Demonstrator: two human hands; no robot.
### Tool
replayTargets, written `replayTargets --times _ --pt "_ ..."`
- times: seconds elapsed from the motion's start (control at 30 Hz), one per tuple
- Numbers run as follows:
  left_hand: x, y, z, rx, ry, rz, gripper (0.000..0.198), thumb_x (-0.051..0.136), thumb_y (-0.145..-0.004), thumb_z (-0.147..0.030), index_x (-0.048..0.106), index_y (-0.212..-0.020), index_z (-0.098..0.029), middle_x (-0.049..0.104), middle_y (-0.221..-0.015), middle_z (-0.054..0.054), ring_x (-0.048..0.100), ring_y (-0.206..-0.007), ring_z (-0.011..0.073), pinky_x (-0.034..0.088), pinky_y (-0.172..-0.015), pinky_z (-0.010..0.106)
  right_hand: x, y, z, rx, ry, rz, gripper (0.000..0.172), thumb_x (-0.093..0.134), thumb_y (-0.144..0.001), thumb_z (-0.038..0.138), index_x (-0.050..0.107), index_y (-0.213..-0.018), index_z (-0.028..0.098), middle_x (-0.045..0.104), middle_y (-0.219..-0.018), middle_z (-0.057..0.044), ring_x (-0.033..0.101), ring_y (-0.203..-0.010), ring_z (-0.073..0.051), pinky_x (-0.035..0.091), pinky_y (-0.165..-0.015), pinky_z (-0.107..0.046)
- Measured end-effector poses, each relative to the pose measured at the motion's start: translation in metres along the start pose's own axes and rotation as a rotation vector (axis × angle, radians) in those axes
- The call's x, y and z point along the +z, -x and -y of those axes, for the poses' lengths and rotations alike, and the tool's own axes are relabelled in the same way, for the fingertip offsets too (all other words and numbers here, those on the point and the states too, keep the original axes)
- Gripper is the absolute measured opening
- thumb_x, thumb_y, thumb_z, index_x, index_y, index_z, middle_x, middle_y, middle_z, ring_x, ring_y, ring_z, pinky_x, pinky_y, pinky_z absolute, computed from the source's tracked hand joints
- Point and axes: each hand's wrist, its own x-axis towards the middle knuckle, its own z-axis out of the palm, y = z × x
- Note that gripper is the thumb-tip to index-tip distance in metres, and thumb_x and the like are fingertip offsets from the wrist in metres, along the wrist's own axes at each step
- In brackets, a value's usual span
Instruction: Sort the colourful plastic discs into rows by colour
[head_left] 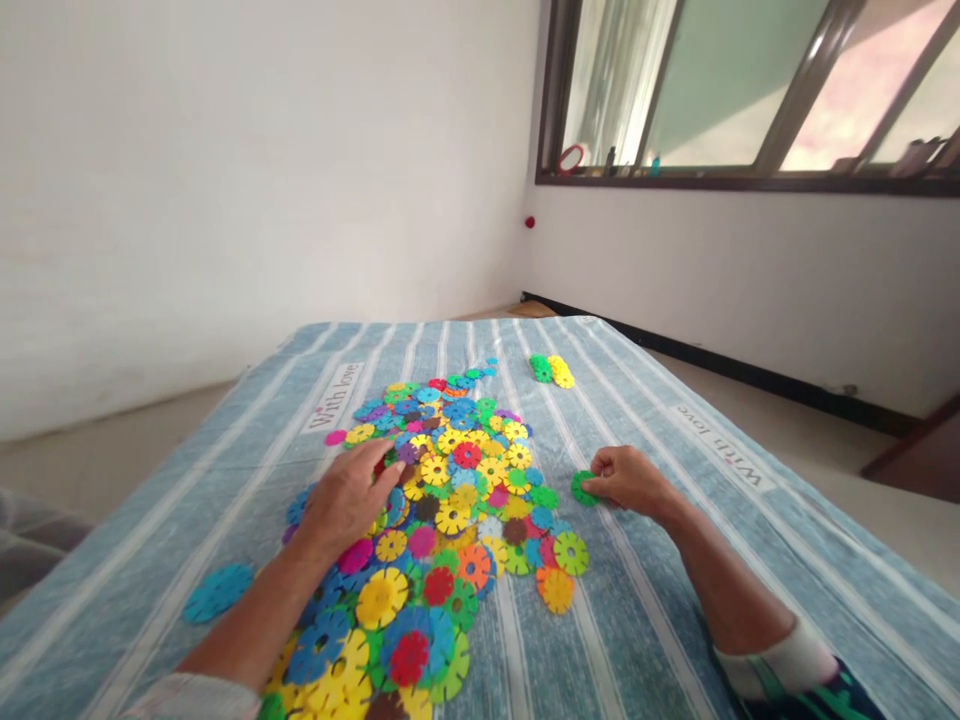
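A heap of notched plastic snowflake discs point(450, 470) in many colours spreads down the middle of the table. My left hand point(346, 500) rests over the heap's left side, its thumb and forefinger apart beside a red disc and a purple disc point(407, 453). Its other fingertips are hidden behind the hand. To the right of the heap, my right hand point(628, 480) pinches a green disc point(580, 488) between thumb and fingers, low over the cloth. Farther back lie a green stack of discs point(540, 368) and a yellow stack of discs point(560, 371), side by side.
A blue striped cloth point(637, 620) covers the table. Blue discs point(217, 592) lie apart near my left forearm. An orange disc point(558, 591) sits at the heap's right edge. Beyond are white walls point(262, 150) and a window point(735, 90) with small items on its sill.
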Motion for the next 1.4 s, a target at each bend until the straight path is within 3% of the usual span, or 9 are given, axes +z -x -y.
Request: replayTargets --times 0.27,0.5,0.63,0.9,0.97,1.03,1.13,1.27,1.4 --pt "0.002 0.0 0.007 0.011 0.023 -0.052 0.046 0.041 -0.082 -0.048 0.065 -0.105 -0.016 0.069 -0.114 0.015 0.062 -0.109 0.0308 0.047 -0.098 0.045 0.007 -0.003 0.0 0.036 -0.224 0.041 0.013 0.061 -0.064 0.019 0.049 -0.061 0.02 0.05 -0.038 0.008 0.043 -0.035 -0.007 0.029 -0.037 -0.018" --pt "0.002 0.002 0.011 0.057 -0.01 -0.06 0.05 0.039 -0.084 -0.049 0.066 -0.106 -0.013 0.07 -0.112 0.015 0.064 -0.106 0.0297 0.05 -0.095 0.042 0.006 -0.014 -0.005 0.035 -0.372 0.09 0.02 0.066 -0.064 0.031 0.049 -0.063 0.02 0.056 -0.042 0.006 0.047 -0.036 -0.009 0.036 -0.038 -0.019" --pt "0.005 0.004 0.013 0.078 -0.045 -0.088 0.055 0.036 -0.086 -0.05 0.066 -0.107 -0.01 0.07 -0.111 0.018 0.065 -0.105 0.0295 0.05 -0.095 0.042 -0.003 -0.051 0.0 -0.012 -0.239 0.009 0.019 0.067 -0.067 0.03 0.052 -0.065 0.018 0.06 -0.046 0.004 0.052 -0.039 -0.009 0.04 -0.041 -0.02" --pt "0.007 0.008 0.019 0.139 -0.104 -0.15 0.056 0.033 -0.09 -0.052 0.068 -0.107 -0.011 0.071 -0.107 0.016 0.067 -0.1 0.0281 0.055 -0.089 0.041 -0.026 -0.177 0.013 -0.019 -0.002 -0.124 0.014 0.071 -0.073 0.019 0.059 -0.071 0.014 0.059 -0.049 0.004 0.054 -0.043 -0.007 0.041 -0.046 -0.017" --pt "0.008 0.01 0.021 0.151 -0.124 -0.168 0.055 0.034 -0.09 -0.052 0.068 -0.107 -0.012 0.072 -0.107 0.015 0.067 -0.1 0.028 0.055 -0.089 0.041 -0.027 -0.202 0.015 0.01 0.065 -0.093 0.015 0.069 -0.08 0.025 0.063 -0.083 0.012 0.065 -0.066 0.0 0.06 -0.056 -0.01 0.048 -0.055 -0.021" --pt "0.009 0.011 0.021 0.156 -0.136 -0.182 0.054 0.034 -0.091 -0.052 0.068 -0.106 -0.013 0.072 -0.106 0.014 0.068 -0.099 0.0273 0.056 -0.088 0.04 -0.028 -0.221 0.017 0.044 0.124 -0.036 0.025 0.062 -0.088 0.032 0.062 -0.104 0.012 0.066 -0.095 -0.006 0.064 -0.079 -0.015 0.054 -0.071 -0.031" --pt "0.009 0.013 0.02 0.15 -0.135 -0.197 0.053 0.034 -0.091 -0.053 0.068 -0.105 -0.015 0.072 -0.104 0.013 0.069 -0.096 0.0257 0.056 -0.087 0.039 -0.027 -0.24 0.019 0.095 0.195 0.053 0.035 0.056 -0.092 0.035 0.055 -0.12 0.016 0.058 -0.12 -0.008 0.06 -0.101 -0.021 0.052 -0.084 -0.042" --pt "0.009 0.014 0.017 0.134 -0.122 -0.21 0.054 0.034 -0.091 -0.054 0.068 -0.104 -0.014 0.073 -0.103 0.013 0.069 -0.095 0.0254 0.057 -0.087 0.039 -0.029 -0.251 0.022 0.149 0.278 0.133 0.034 0.056 -0.091 0.034 0.055 -0.12 0.017 0.058 -0.12 -0.008 0.06 -0.101 -0.021 0.052 -0.084 -0.042" --pt "0.008 0.014 0.016 0.136 -0.102 -0.198 0.054 0.035 -0.091 -0.054 0.068 -0.106 -0.013 0.072 -0.104 0.014 0.069 -0.097 0.0268 0.057 -0.087 0.041 -0.03 -0.249 0.028 0.162 0.359 0.135 0.033 0.056 -0.092 0.034 0.055 -0.12 0.017 0.058 -0.12 -0.008 0.06 -0.101 -0.021 0.052 -0.084 -0.041"
